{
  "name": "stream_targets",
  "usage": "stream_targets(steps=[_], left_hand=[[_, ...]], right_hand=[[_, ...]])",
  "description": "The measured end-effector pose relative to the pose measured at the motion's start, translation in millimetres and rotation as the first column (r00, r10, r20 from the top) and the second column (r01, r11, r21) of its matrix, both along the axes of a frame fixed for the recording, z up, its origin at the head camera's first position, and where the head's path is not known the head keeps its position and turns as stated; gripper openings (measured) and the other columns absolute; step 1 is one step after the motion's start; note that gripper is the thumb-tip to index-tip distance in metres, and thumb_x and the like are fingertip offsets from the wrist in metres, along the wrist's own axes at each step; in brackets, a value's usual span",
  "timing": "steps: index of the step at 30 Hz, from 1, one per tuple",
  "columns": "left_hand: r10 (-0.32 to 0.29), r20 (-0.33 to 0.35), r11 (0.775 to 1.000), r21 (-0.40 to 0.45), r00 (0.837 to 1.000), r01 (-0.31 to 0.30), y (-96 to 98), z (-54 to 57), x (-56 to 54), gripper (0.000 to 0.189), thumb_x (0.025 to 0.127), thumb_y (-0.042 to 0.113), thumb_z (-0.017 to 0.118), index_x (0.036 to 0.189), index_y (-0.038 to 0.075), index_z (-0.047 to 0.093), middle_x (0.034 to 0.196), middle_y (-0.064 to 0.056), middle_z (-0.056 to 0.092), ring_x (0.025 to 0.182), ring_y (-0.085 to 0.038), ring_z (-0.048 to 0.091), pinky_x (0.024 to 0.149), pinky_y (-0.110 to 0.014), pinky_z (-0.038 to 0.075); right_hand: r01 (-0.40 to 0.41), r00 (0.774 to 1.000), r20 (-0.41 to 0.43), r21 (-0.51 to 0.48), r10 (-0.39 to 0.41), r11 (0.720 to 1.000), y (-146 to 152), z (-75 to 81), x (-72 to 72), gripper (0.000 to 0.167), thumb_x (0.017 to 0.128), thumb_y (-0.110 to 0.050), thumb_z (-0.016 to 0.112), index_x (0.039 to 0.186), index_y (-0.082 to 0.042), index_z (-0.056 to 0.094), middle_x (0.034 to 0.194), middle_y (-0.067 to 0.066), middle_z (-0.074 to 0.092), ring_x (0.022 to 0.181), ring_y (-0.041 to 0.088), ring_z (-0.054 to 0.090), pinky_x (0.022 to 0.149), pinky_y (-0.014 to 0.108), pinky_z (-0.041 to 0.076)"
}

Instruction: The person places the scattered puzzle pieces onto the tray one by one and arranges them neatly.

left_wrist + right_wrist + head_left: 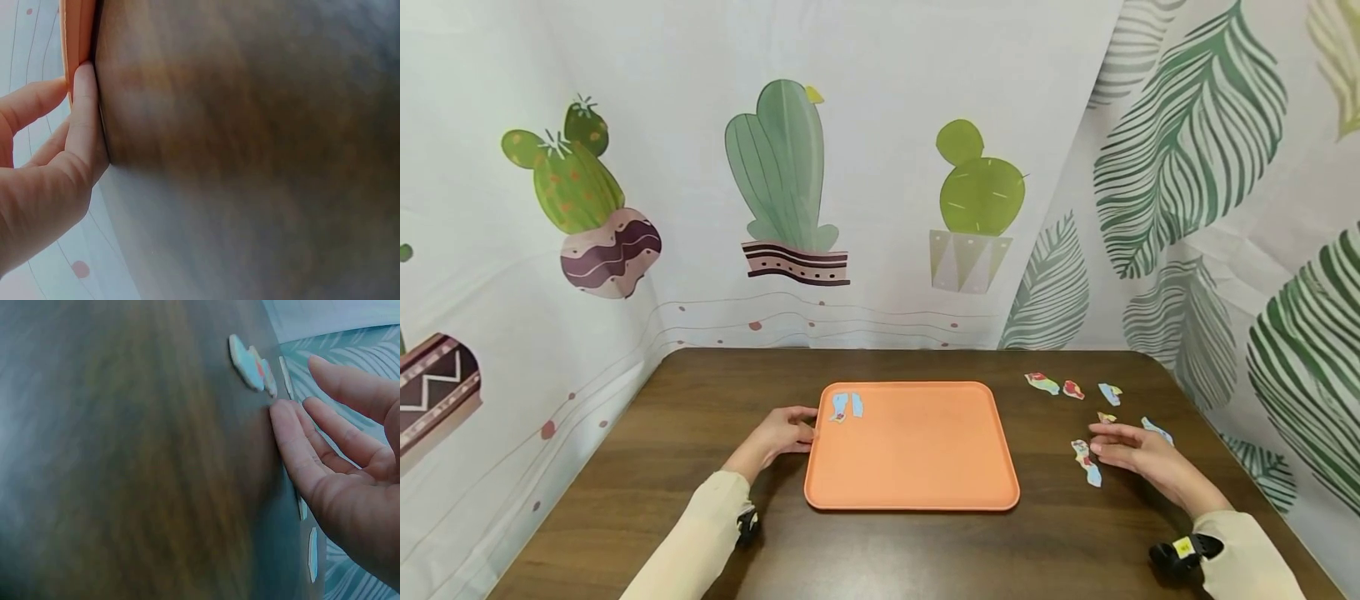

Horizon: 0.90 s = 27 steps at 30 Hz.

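Observation:
An orange tray (917, 450) lies on the table. My left hand (784, 432) is at its left edge, fingertips touching the rim; in the left wrist view the fingers (86, 119) reach against the tray's side (76, 31). My right hand (1138, 458) hovers low over the table to the right, fingers loosely extended and holding nothing. Close to its fingertips are a small red-and-yellow piece (1106, 418) and a patterned light-blue piece (1086, 460), flat and irregular in outline. Inside the tray's upper left corner sit two light-blue pieces (857, 405).
Further back on the right lie a red-and-green piece (1042, 382), a red piece (1072, 389) and a blue-and-yellow piece (1109, 393). Another light-blue piece (1157, 430) is beyond the right hand. A printed cloth (887, 167) hangs behind the brown table (730, 375).

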<state>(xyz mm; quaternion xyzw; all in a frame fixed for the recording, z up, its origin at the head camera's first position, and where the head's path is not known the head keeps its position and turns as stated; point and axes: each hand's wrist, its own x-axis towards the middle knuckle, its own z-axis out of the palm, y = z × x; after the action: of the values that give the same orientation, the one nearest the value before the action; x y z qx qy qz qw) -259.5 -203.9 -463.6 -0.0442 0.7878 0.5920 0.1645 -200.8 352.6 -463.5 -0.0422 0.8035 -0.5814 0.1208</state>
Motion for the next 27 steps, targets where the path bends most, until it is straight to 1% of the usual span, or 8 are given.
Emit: stream_targets(steps=[2, 6, 9, 11, 16, 18, 23, 27], left_hand=[[0.005, 0.002, 1.0, 0.003, 1.0, -0.005, 0.5, 0.0, 0.2, 0.05, 0.084, -0.012, 0.058, 0.133, -0.012, 0.047, 0.094, -0.02, 0.063, 0.085, -0.022, 0.065, 0.078, -0.041, 0.058], [0.002, -0.001, 1.0, 0.003, 1.0, -0.002, 1.1, 0.1, 0.8, 0.05, 0.084, -0.012, 0.059, 0.133, -0.012, 0.047, 0.095, -0.02, 0.063, 0.085, -0.023, 0.065, 0.078, -0.04, 0.058], [-0.001, 0.002, 1.0, -0.002, 1.0, 0.001, 0.8, -0.6, 1.4, 0.05, 0.085, -0.012, 0.059, 0.133, -0.011, 0.047, 0.095, -0.021, 0.063, 0.086, -0.023, 0.066, 0.078, -0.041, 0.058], [-0.002, 0.01, 1.0, -0.006, 1.0, 0.002, 0.1, -1.0, 2.0, 0.05, 0.085, -0.011, 0.059, 0.134, -0.011, 0.046, 0.097, -0.021, 0.063, 0.086, -0.023, 0.066, 0.079, -0.041, 0.058], [-0.005, 0.005, 1.0, 0.001, 1.0, 0.005, -0.1, -0.5, 3.1, 0.052, 0.084, -0.012, 0.059, 0.134, -0.012, 0.045, 0.097, -0.022, 0.063, 0.087, -0.024, 0.065, 0.079, -0.041, 0.058], [0.0, 0.001, 1.0, 0.003, 1.0, 0.0, 0.1, -0.2, 2.5, 0.051, 0.084, -0.012, 0.059, 0.133, -0.012, 0.045, 0.096, -0.021, 0.063, 0.087, -0.024, 0.065, 0.079, -0.041, 0.058], [0.011, 0.003, 1.0, -0.004, 1.0, -0.011, 0.1, 0.0, 0.4, 0.051, 0.085, -0.011, 0.059, 0.134, -0.011, 0.046, 0.095, -0.02, 0.063, 0.085, -0.023, 0.065, 0.079, -0.041, 0.058], [0.003, 0.006, 1.0, -0.013, 1.0, -0.003, 0.7, 0.9, 0.8, 0.051, 0.085, -0.01, 0.059, 0.134, -0.011, 0.045, 0.095, -0.02, 0.062, 0.084, -0.023, 0.065, 0.079, -0.04, 0.058]], right_hand=[[-0.014, 1.0, 0.004, 0.036, 0.014, 0.999, 2.4, -1.7, 0.9, 0.061, 0.094, -0.015, 0.063, 0.138, 0.017, 0.035, 0.124, 0.021, 0.056, 0.097, 0.003, 0.062, 0.084, 0.021, 0.053], [-0.064, 0.998, 0.023, 0.099, 0.062, 0.993, 4.0, -2.7, 0.4, 0.064, 0.091, -0.013, 0.066, 0.139, 0.016, 0.035, 0.115, 0.013, 0.059, 0.094, 0.005, 0.06, 0.078, 0.022, 0.052], [-0.104, 0.994, 0.041, 0.111, 0.1, 0.988, 3.4, -3.2, -0.4, 0.066, 0.089, -0.011, 0.068, 0.139, 0.015, 0.035, 0.111, 0.014, 0.055, 0.093, 0.008, 0.056, 0.076, 0.026, 0.053], [-0.111, 0.993, 0.059, 0.107, 0.105, 0.988, 2.7, -3.3, -0.7, 0.068, 0.086, -0.01, 0.07, 0.139, 0.015, 0.035, 0.109, 0.012, 0.053, 0.091, 0.009, 0.053, 0.075, 0.027, 0.054], [-0.136, 0.99, 0.055, 0.108, 0.131, 0.985, 3.4, -4.8, -3.5, 0.069, 0.084, -0.007, 0.071, 0.138, 0.015, 0.035, 0.104, 0.01, 0.049, 0.088, 0.01, 0.051, 0.073, 0.026, 0.055], [-0.155, 0.988, 0.036, 0.126, 0.152, 0.98, 3.8, -5.4, -4.9, 0.068, 0.083, -0.006, 0.071, 0.137, 0.016, 0.036, 0.102, 0.01, 0.049, 0.087, 0.011, 0.05, 0.072, 0.025, 0.054], [-0.158, 0.987, 0.024, 0.18, 0.156, 0.971, 4.3, -4.1, -6.8, 0.066, 0.081, -0.009, 0.073, 0.135, 0.013, 0.042, 0.101, 0.01, 0.049, 0.084, 0.011, 0.048, 0.068, 0.024, 0.052], [-0.171, 0.985, 0.003, 0.163, 0.173, 0.972, 4.3, -3.4, -7.1, 0.062, 0.082, -0.007, 0.073, 0.133, 0.014, 0.044, 0.098, 0.009, 0.049, 0.081, 0.011, 0.048, 0.066, 0.023, 0.051]])
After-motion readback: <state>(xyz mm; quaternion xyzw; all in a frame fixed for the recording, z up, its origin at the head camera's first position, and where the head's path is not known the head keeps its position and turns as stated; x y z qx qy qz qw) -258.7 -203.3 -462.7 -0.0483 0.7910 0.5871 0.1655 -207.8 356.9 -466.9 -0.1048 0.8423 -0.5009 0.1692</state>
